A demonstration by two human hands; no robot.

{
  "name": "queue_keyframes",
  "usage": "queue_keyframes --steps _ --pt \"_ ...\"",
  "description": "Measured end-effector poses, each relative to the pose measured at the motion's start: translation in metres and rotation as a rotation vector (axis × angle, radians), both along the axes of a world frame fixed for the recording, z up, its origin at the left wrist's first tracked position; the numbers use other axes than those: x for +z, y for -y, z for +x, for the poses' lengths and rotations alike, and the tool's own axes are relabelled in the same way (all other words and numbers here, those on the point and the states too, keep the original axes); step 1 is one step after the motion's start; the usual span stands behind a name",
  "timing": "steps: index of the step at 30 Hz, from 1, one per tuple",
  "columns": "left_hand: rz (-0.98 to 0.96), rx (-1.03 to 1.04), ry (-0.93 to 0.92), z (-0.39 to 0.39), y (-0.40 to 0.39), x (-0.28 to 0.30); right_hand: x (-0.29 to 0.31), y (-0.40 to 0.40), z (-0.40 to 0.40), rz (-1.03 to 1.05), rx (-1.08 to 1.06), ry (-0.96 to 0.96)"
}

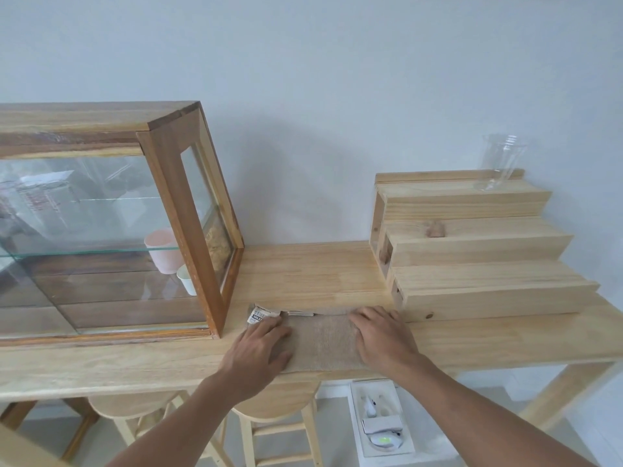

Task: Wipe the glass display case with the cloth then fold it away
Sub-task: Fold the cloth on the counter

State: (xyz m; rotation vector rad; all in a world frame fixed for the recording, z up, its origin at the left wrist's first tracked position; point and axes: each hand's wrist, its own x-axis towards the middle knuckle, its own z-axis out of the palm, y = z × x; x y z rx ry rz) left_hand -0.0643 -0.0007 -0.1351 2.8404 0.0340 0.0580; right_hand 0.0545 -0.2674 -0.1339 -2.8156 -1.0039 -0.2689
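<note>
Two bare forearms reach in from the frame's bottom edge; left hand (pixel 257 348) and right hand (pixel 382 338) lie flat, palms down, on either end of a beige cloth (pixel 322 342) on the pale wooden desk (pixel 488 338). Neither grip is closed: fingers spread and pressing, nothing pinched. Cloth sits as a narrow folded band near the desk's front edge, just right of the glass display case (pixel 111 227), w/ paper tags (pixel 264 313) showing at its far-left corner.

Judging by this, wiping looks done & the folding step is under way. Next move likely calls for lifting one end over the other, edges kept square, then setting it aside.

Case's left side is cut off by the frame; reflections blur what's inside, though a pink cup (pixel 161 247) & a smaller white one show through. Tag print is too small to read. A clear plastic cup (pixel 500 163) stands on the stepped wooden riser (pixel 472 244) at right.
</note>
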Motion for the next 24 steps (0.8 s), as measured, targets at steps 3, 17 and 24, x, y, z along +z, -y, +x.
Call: queue_keyframes --steps 3,17,24 --pt "0.047 -0.044 -0.049 -0.006 -0.001 -0.007 -0.005 0.003 -0.005 0.015 -0.013 0.055" --pt "0.328 -0.274 0.026 -0.022 -0.004 -0.014 0.03 -0.008 -0.052 0.23 -0.086 -0.151" --pt "0.057 -0.048 0.109 -0.023 0.01 0.027 0.037 -0.04 -0.099 0.512 -0.195 -1.217"
